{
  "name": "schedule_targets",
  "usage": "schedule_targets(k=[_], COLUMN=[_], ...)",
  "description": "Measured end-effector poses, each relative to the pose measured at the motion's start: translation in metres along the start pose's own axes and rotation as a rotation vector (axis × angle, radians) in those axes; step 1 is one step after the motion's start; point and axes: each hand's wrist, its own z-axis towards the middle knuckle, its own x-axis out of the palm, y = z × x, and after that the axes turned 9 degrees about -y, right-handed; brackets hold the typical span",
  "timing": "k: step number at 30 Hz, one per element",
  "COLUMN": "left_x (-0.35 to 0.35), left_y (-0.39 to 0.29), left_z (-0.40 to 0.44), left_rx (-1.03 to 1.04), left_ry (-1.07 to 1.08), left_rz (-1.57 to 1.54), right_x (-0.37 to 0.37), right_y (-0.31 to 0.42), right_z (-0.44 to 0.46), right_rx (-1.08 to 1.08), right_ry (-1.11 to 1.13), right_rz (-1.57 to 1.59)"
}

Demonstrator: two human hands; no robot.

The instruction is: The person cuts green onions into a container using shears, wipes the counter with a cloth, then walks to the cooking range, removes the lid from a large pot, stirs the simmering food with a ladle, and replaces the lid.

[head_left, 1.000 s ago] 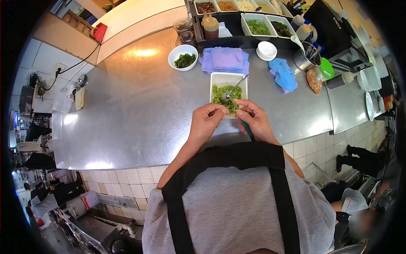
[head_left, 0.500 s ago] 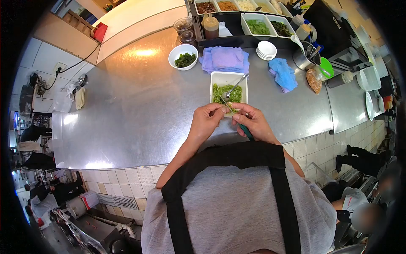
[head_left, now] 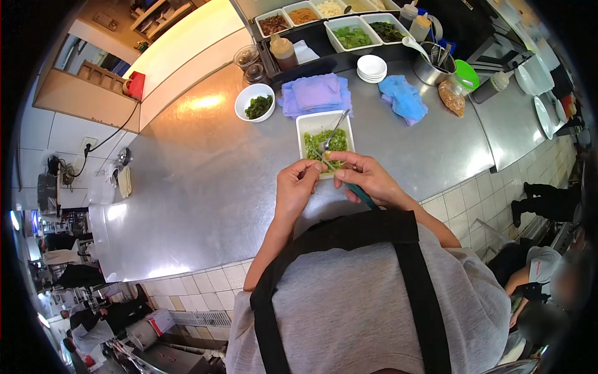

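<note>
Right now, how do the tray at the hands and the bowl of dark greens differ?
The tray is rectangular; the bowl is round. The tray holds chopped light greens and a spoon; the bowl holds darker greens, no spoon visible. The left hand and right hand partly hide the tray, not the bowl. Both are white, on the counter.

This is totally looking like a restaurant kitchen, tbh. Food tubs (head_left: pixel 362 48) and squeeze bottles (head_left: pixel 284 52) are lining the back of a big steel counter (head_left: pixel 199 215), and a grate (head_left: pixel 202 318) is running along the tiled floor (head_left: pixel 461 202).
</note>
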Motion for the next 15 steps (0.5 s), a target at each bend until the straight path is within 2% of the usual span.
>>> schedule_targets(k=[6,9,15], left_x=[0.001,0.002,0.006], left_y=[0.002,0.0,-0.004], left_z=[0.001,-0.001,-0.001], left_rx=[-0.001,0.043,0.001], left_ry=[-0.016,-0.021,-0.015], left_rz=[0.051,0.09,0.014], right_x=[-0.001,0.001,-0.006], right_y=[-0.013,-0.016,-0.005], right_z=[0.007,0.008,0.006], right_rx=[-0.12,-0.222,-0.028], right_ry=[0.02,-0.103,-0.009], right_rz=[-0.139,-0.281,-0.009])
